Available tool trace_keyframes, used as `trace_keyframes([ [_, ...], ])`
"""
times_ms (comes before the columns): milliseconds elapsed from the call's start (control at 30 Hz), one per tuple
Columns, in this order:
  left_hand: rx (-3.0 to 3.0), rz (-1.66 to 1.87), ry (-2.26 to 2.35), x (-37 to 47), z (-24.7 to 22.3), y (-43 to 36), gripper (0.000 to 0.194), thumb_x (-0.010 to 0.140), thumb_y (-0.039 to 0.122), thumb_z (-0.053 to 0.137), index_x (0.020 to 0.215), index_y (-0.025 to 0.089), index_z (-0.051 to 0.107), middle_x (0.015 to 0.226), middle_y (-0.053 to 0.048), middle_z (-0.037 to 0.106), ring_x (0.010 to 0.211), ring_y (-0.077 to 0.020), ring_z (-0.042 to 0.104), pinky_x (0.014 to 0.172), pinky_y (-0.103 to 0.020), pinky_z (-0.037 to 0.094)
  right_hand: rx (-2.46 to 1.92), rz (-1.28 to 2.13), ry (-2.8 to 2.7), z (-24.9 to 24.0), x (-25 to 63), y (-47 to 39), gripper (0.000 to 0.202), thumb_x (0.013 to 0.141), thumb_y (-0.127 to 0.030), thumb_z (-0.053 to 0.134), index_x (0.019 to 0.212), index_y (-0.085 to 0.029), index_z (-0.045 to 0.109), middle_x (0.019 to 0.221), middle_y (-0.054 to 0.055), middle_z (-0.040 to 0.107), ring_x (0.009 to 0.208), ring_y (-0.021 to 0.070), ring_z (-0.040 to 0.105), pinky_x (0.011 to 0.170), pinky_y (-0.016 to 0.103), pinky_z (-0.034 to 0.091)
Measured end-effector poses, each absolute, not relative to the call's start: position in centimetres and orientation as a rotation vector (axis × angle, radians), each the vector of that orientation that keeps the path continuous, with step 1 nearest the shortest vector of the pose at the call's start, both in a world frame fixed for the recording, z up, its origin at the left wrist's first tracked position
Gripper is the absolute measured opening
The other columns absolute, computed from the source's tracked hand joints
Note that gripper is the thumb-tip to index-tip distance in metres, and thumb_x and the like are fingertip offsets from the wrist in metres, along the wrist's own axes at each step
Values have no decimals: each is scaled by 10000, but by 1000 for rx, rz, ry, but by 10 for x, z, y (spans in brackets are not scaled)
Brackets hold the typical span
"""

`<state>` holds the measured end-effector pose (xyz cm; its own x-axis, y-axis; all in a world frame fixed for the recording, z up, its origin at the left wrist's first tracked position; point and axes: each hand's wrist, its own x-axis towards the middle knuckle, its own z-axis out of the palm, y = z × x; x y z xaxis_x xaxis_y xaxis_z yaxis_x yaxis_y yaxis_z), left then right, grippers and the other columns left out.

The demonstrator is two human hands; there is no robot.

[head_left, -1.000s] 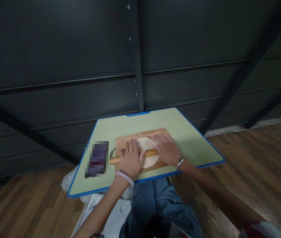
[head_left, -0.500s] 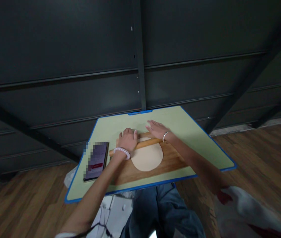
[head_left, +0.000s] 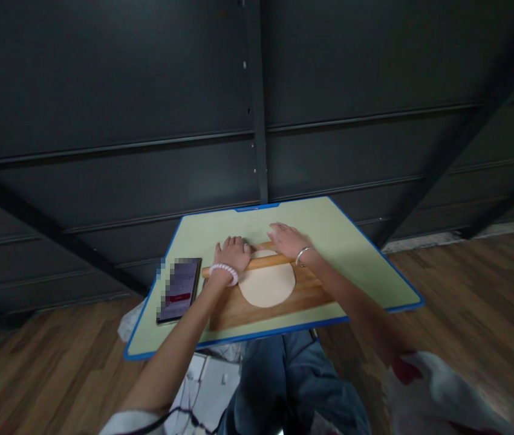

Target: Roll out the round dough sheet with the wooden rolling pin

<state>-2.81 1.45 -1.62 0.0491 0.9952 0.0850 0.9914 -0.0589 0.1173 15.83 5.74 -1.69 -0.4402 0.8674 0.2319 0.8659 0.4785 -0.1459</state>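
Note:
A wooden rolling pin lies across a flat, pale round of dough, above its middle. My left hand rests palm down over the pin's left part, fingers stretched forward and slightly apart. Over the pin's right part lies my right hand, its fingers extended to the left and a little bent. Neither hand's fingers wrap round the pin; the palm contact is hidden. Beneath the dough is a brown wooden board, partly covered by my hands and forearms.
The board sits on a small pale-green table with a blue rim. A phone, its screen partly pixelated, lies left of the board. A dark panelled wall stands right behind the table. My knees are below the front edge.
The rolling pin lies at a slightly flatter angle across the dough. My right hand's fingers are a bit more bent. The whole view has shifted slightly.

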Motion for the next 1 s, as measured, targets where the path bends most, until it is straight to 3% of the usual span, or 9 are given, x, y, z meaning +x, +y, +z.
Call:
trace_keyframes([
  [233, 2464, 270, 2187, -23, -21, -42, 486, 902, 273, 292, 1289, 60, 496, 1369, -165, 500, 1333, -279, 371, 1114, -513, 203, -1355, -75, -2555, -23, 168, 2, 423, 986, -324, 292, 1293, -132, 512, 1377, 104, 508, 1332, 220, 371, 1090, 427, 278],
  [400, 2591, 406, 2157, -20, -26, -78, 490, 924, 261, 260, 1284, 33, 502, 1341, -187, 522, 1292, -276, 433, 1081, -465, 299, -1190, -149, -2531, -18, 175, -43, 416, 967, -249, 318, 1305, -110, 517, 1379, 103, 507, 1332, 191, 371, 1125, 400, 234],
  [500, 2604, 435, 2139, -19, -29, -97, 471, 939, 262, 257, 1236, 25, 535, 1308, -196, 548, 1252, -279, 481, 1036, -436, 369, -1133, -111, -2500, -17, 178, -66, 386, 963, -246, 354, 1292, -166, 540, 1344, 77, 546, 1295, 173, 421, 1105, 383, 279],
  [667, 2611, 496, 2109, -18, -32, -121, 458, 940, 264, 321, 1274, -1, 489, 1343, -219, 507, 1289, -300, 436, 1043, -437, 376, -1162, 5, -2433, -20, 180, -94, 317, 944, -194, 423, 1200, -209, 610, 1182, 49, 663, 1104, 147, 580, 987, 318, 411],
  [1000, 2669, 605, 1996, -31, -40, -148, 382, 939, 173, 339, 1266, 95, 522, 1259, -168, 594, 1210, -259, 530, 1025, -428, 431, -1065, -30, -2268, -37, 180, -125, 327, 908, -159, 512, 1202, -253, 619, 1169, 22, 672, 1091, 146, 584, 978, 340, 442],
])
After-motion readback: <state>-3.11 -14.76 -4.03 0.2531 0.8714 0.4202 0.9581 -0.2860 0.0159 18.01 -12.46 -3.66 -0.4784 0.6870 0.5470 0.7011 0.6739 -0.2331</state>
